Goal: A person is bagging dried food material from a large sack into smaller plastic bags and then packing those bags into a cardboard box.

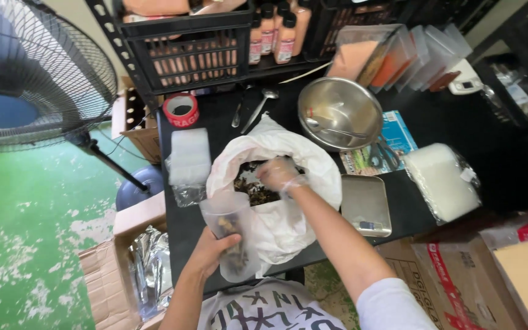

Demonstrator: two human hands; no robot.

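- The left hand [212, 247] grips a small clear pouch [230, 235] from below, holding it upright at the near edge of the black worktop [496, 153]; some dark bits show through the pouch's lower part.
- The right hand [278, 173], in a thin clear glove, reaches down into a big white bag [288, 214] with its fingers curled, seemingly pinching some of the contents, though blur hides the fingertips.
- The bag lies open in the middle of the worktop, and a heap of dark dried stuff [253, 186] sits inside it, just left of the right hand.
- The pouch's mouth stands just beside the bag's near-left rim.
- A small scale [366, 205] with a steel plate rests right of the bag, touching or nearly touching its edge.
- A steel bowl [339, 113] sits behind the bag, with a utensil lying in it.
- A stack of clear pouches [189, 156] lies to the left of the bag, and a red tape roll [181, 110] behind that.
- A second wrapped pack of pouches [441, 180] lies at the right.
- Black crates [184, 55] with bottles [276, 30] line the back.
- A fan [32, 73] stands over the green floor [25, 232] on the left, and cardboard boxes [459, 281] sit below the worktop.
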